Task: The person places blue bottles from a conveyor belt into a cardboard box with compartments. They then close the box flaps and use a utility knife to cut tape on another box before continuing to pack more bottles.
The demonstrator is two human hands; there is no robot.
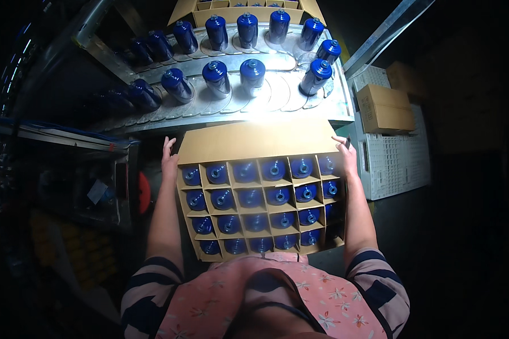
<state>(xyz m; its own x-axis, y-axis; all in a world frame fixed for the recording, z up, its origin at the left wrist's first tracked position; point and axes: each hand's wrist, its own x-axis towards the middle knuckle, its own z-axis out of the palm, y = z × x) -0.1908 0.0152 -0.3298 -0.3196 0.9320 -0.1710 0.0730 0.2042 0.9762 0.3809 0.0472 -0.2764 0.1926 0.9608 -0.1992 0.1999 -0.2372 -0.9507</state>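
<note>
A cardboard box (182, 186) sits in front of the person, between both forearms, its near edge close to the pink flowered apron (218, 288). Inside, cardboard dividers (230, 172) part it into rows of compartments, most of them holding an upright blue bottle (280, 195) with its neck showing; the lower right corner is too dark to read fully. The far flap (254, 141) is folded out toward the conveyor. Of the two hands, the left hand (169, 153) is at the box's far left corner, fingers parted and pointing away, gripping nothing that can be seen. The right hand (346, 152) is at the far right corner, thumb side toward the flap, its fingers bent around a small dark stick (348, 142). Just beyond the box, the conveyor (280, 90) carries more blue bottles, a front row (252, 74) and a back row (247, 29), with strong light on its middle. Past it stands another divided box (210, 17). To the right, a closed carton (385, 107) rests on a pale plastic pallet (390, 161); to the left, a red rounded thing (145, 192) shows partly in shadow.
</note>
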